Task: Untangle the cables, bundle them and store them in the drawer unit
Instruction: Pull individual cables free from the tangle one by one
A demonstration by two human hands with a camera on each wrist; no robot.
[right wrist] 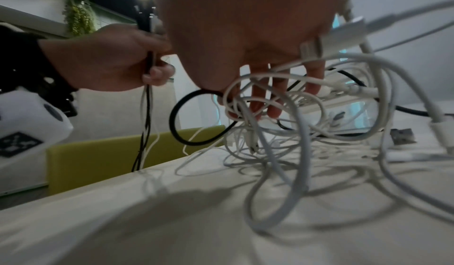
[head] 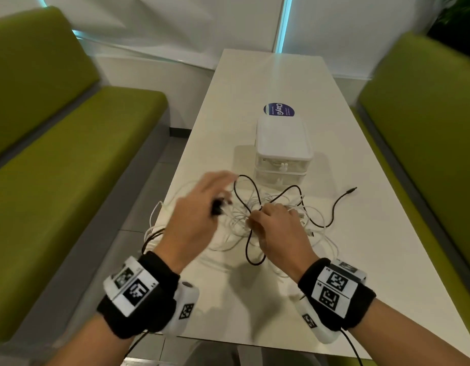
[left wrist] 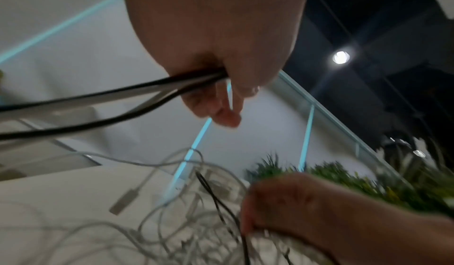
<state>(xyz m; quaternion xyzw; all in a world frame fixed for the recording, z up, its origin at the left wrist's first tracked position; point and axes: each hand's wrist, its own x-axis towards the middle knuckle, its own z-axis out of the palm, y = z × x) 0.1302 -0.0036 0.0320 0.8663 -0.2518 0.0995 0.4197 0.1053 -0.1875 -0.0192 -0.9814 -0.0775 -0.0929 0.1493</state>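
Observation:
A tangle of white cables (head: 255, 220) with a black cable (head: 244, 196) looped through it lies on the white table (head: 228, 299). My left hand (head: 220, 204), blurred, is raised over the tangle's left side and grips the black cable (left wrist: 123, 90) together with a white strand. My right hand (head: 255, 219) sits on the middle of the tangle; its fingers (right wrist: 277, 104) reach down through the white loops and its thumb pinches the black loop (right wrist: 181, 133). The black cable's plug (head: 351, 191) lies free at the right. Behind the tangle stands the white drawer unit (head: 281, 143), drawers shut.
Green benches (head: 57, 180) flank the narrow table on both sides. A blue round sticker (head: 278, 110) is on the tabletop behind the drawer unit. Cable loops hang over the table's left edge (head: 152, 228). A USB plug (right wrist: 403, 136) lies on the table at the right.

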